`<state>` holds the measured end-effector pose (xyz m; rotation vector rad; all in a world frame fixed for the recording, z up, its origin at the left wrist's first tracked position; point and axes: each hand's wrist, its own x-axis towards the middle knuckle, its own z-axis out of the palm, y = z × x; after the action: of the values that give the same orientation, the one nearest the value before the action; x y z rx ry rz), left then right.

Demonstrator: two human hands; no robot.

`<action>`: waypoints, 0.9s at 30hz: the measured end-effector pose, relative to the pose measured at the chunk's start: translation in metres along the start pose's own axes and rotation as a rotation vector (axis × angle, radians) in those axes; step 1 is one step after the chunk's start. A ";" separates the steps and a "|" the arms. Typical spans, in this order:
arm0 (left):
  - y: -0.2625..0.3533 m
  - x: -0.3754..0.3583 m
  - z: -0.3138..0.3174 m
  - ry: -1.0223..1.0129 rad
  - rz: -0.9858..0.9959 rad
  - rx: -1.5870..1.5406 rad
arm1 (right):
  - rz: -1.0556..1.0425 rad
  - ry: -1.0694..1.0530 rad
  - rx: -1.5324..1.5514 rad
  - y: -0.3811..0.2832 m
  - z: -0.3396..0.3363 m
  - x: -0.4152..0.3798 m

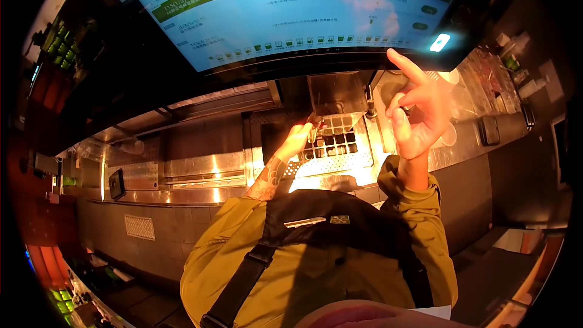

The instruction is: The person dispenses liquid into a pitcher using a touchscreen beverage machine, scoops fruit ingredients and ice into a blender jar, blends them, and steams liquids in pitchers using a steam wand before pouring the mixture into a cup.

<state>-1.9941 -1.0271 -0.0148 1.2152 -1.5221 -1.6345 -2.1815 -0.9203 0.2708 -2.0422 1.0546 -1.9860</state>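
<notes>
My right hand (419, 106) is raised in front of the lower edge of a large display screen (291, 12). Its index finger is stretched out with the tip at the screen's bottom border, while the other fingers are loosely bent and hold nothing. Lower and to the left, my left hand (296, 140) reaches over the steel counter to the near-left corner of a grid rack (340, 140) with square compartments. Its fingers are closed around something small and shiny at the rack's edge, which I cannot make out.
A metal bin (333, 94) stands behind the rack. Clear plastic covers (480, 88) and a dark device (489, 130) lie on the right counter. Another dark device (116, 183) leans at the left counter's front edge. The screen overhangs the counter.
</notes>
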 end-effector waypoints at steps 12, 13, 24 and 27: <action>0.018 -0.009 0.002 -0.050 0.051 -0.082 | 0.523 -0.140 -0.156 0.051 -0.006 -0.112; 0.011 -0.005 0.000 -0.046 0.057 -0.059 | 0.633 -0.302 -0.277 0.052 -0.008 -0.116; -0.011 0.006 -0.004 -0.079 0.075 -0.035 | 1.213 -1.248 -0.559 0.111 -0.034 -0.327; 0.005 -0.003 0.000 -0.111 0.088 -0.094 | 1.275 -1.387 -0.752 0.122 -0.015 -0.344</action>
<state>-1.9935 -1.0254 -0.0096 1.0091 -1.5243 -1.7193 -2.2114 -0.8235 -0.0801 -1.4529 1.8423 0.4670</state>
